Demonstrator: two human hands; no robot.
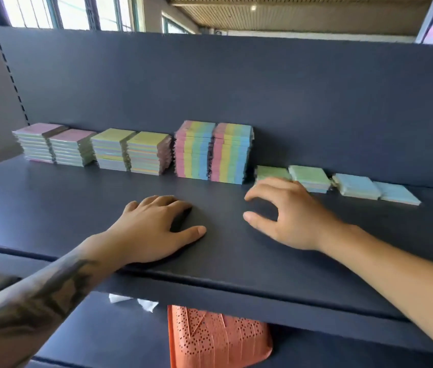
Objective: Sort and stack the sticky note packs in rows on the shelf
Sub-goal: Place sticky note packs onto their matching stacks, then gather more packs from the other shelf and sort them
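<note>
Left hand (154, 229) flat on the dark shelf (64, 208), palm down, fingers relaxed, holding nothing; right hand (287, 216) raised just above the board, thumb and fingers spread in a loose claw, also empty, fingertips just in front of the low green packs (272, 172). Along the back panel (236, 88), a row of sticky note packs already in place: two pink-topped stacks (53, 144) at far left, side by side; next, two yellow-topped stacks (130, 152) of similar height; then two taller rainbow-striped stacks (214, 152), touching one another. To the right, far lower piles: the green packs beside a second green pile (309, 177), then two pale blue piles (356, 185) and (397, 193), only a pack or two high. Judged from this: sorting by colour largely done, left and middle groups squared up, right end thin and slightly crooked, probably awaiting more packs or straightening. No loose packs visible on the shelf front. Below, on a lower shelf, an orange perforated basket (218, 338) and some white scraps (133, 301); contents of the basket not visible, so remaining stock unknown.
</note>
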